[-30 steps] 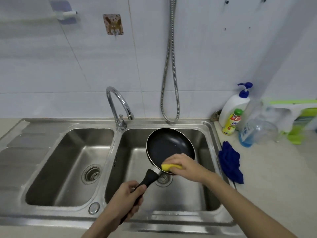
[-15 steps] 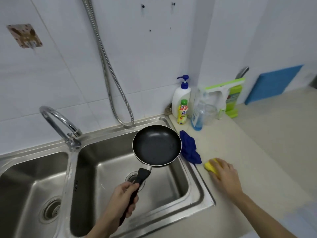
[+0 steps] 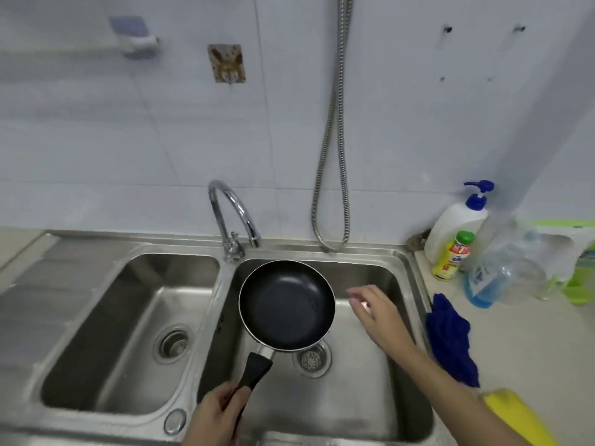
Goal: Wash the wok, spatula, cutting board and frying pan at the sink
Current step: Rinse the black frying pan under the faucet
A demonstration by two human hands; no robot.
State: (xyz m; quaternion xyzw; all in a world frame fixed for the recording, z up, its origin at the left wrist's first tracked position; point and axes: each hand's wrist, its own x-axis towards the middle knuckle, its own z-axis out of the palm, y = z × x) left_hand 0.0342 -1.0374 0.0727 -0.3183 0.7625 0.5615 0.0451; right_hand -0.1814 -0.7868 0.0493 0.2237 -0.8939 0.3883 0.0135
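A small black frying pan point(image 3: 286, 305) hangs level over the right basin of the steel double sink point(image 3: 409, 268). My left hand point(image 3: 220, 413) grips its black handle near the sink's front edge. To the right of the pan, my right hand point(image 3: 375, 312) hovers over the same basin, fingers loose and holding nothing. The yellow sponge point(image 3: 515, 416) lies on the counter at the lower right, partly behind my right forearm. The chrome tap point(image 3: 233, 210) stands behind the pan; no water shows. No wok, spatula or cutting board is in view.
A blue cloth point(image 3: 450, 339) lies on the counter beside the right basin. A white pump bottle point(image 3: 457, 226), a small yellow bottle point(image 3: 450, 257) and a clear bottle of blue liquid point(image 3: 489, 278) stand at the back right. A metal hose point(image 3: 331, 149) hangs down the tiled wall.
My right hand left the yellow sponge on the counter and came back over the right basin, empty. The view swung back to the sink. My left hand kept hold of the pan.
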